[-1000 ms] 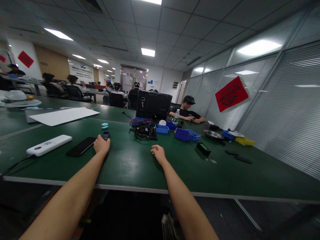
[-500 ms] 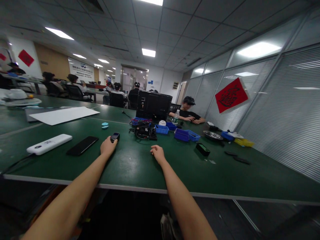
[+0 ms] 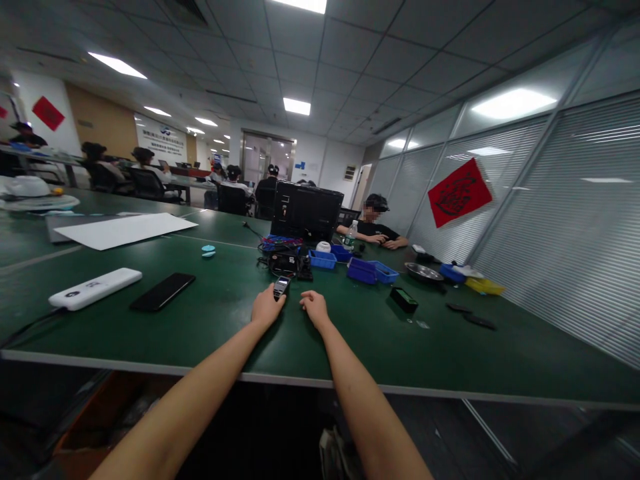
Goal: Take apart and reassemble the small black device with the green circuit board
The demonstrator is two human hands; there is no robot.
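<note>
My left hand [image 3: 267, 307] is closed around a small dark handheld device [image 3: 281, 287] with a lit screen and a keypad, just above or on the green table [image 3: 240, 347]. To its right, my right hand [image 3: 315, 309] rests on the tabletop with its fingers loosely curled in and nothing visible in them. A narrow gap separates it from the device. Beyond both hands lies a black boxy item with cables [image 3: 284, 262]. A black smartphone [image 3: 163, 292] lies flat to the left.
A white power strip [image 3: 96, 289] and white sheet [image 3: 125, 231] lie at left, near a light-blue case [image 3: 209, 251]. Behind stand a black monitor [image 3: 307, 212], blue trays [image 3: 323, 259] and a bottle [image 3: 351, 233]. Rightward are a black-green box [image 3: 404, 300] and metal bowl [image 3: 424, 272]. Another person [image 3: 374, 227] sits across.
My left hand has carried the handheld device rightward from beside the smartphone to close by my right hand. My right hand stays where it was. The view has shifted slightly.
</note>
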